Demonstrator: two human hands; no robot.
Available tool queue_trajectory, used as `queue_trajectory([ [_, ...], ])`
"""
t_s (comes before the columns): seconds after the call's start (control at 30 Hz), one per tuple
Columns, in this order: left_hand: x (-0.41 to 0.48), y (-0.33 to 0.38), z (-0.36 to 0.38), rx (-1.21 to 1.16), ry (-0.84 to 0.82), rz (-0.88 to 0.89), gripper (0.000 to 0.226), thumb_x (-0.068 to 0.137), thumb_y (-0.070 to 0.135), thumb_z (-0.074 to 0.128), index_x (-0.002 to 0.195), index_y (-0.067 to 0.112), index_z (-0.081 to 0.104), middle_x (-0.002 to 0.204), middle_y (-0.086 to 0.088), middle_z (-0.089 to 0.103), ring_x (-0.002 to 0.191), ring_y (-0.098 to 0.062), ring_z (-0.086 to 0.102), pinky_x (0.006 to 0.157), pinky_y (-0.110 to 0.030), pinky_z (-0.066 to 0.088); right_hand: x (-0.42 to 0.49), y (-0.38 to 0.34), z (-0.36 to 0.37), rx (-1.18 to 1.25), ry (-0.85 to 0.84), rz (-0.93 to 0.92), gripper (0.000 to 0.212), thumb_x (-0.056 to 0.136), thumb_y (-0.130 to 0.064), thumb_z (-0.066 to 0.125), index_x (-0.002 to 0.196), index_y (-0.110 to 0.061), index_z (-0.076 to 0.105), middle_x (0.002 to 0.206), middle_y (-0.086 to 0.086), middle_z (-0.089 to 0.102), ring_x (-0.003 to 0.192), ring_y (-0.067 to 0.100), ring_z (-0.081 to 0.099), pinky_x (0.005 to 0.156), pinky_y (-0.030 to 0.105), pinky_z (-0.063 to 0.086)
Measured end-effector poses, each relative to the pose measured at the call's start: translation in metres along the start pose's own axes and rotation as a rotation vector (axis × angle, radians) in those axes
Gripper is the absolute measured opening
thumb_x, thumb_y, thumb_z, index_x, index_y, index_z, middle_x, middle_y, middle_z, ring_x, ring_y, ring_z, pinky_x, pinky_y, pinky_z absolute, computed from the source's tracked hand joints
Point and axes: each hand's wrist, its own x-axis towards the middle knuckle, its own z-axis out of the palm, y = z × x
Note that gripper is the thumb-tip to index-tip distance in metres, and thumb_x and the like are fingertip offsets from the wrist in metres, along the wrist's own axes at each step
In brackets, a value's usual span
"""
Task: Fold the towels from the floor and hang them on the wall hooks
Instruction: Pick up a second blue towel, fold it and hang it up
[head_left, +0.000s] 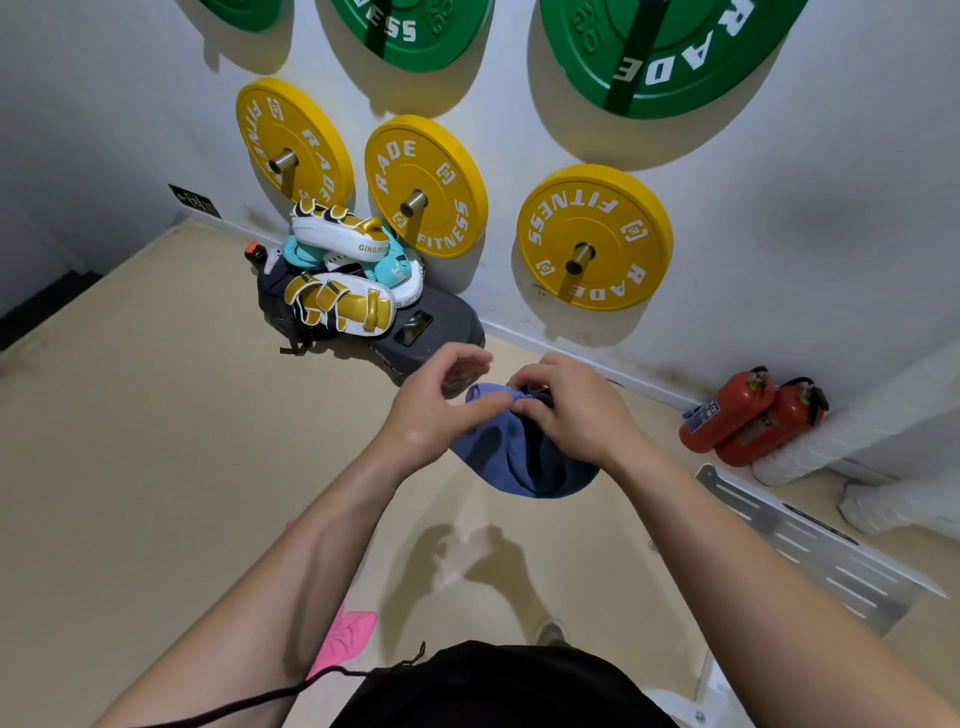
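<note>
Blue towel (493, 457) pinched by right hand (571, 410) fingers, left hand (431, 410) fingers spread, thumb touching

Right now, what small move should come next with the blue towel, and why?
Probably pinch the top edge with the left hand and draw it sideways, away from the right hand. The blue towel hangs bunched from the right hand's grip, while only the left thumb touches it, so it needs spreading before folding.
</note>
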Motion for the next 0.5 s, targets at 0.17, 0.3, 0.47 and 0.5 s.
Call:
queue_trajectory([
  [0.17, 0.005, -0.016, 0.004, 0.211, 0.018, -0.026, 0.015, 0.083, 0.025, 0.078, 0.095, 0.023, 0.068, 0.086, 0.01, 0.07, 0.082, -0.006, 0.063, 0.074, -0.027, 0.053, 0.0, 0.0, -0.001, 0.071, 0.015, 0.014, 0.009, 0.091, -0.035, 0.061, 0.098, -0.038, 0.066, 0.095, -0.009, 0.058, 0.094, 0.015, 0.057, 0.077, 0.038, 0.05],
  [0.3, 0.004, -0.02, 0.003, 0.129, 0.071, -0.081, 0.016, 0.094, 0.028, 0.065, 0.09, 0.013, 0.061, 0.08, -0.001, 0.065, 0.075, -0.011, 0.056, 0.068, -0.031, 0.048, -0.003, 0.012, -0.001, 0.237, 0.098, 0.058, 0.025, 0.087, -0.026, 0.062, 0.107, -0.041, 0.059, 0.092, -0.013, 0.059, 0.09, 0.015, 0.06, 0.08, 0.043, 0.053],
  [0.47, 0.01, -0.024, -0.01, 0.07, 0.323, -0.161, 0.024, 0.1, 0.026, 0.055, 0.092, 0.003, 0.052, 0.082, -0.006, 0.061, 0.071, -0.012, 0.051, 0.065, -0.029, 0.042, -0.003, 0.041, 0.0, 0.299, 0.226, 0.304, 0.052, 0.094, -0.017, 0.057, 0.144, -0.019, 0.043, 0.093, -0.006, 0.06, 0.091, 0.02, 0.058, 0.081, 0.035, 0.045],
  [0.5, 0.011, -0.027, -0.015, 0.083, 0.373, -0.161, 0.024, 0.101, 0.027, 0.053, 0.092, 0.005, 0.051, 0.079, -0.001, 0.059, 0.069, -0.01, 0.051, 0.063, -0.029, 0.041, -0.004, 0.048, 0.001, 0.295, 0.238, 0.341, 0.04, 0.095, -0.017, 0.055, 0.134, -0.016, 0.051, 0.096, -0.001, 0.062, 0.093, 0.022, 0.059, 0.077, 0.033, 0.043],
])
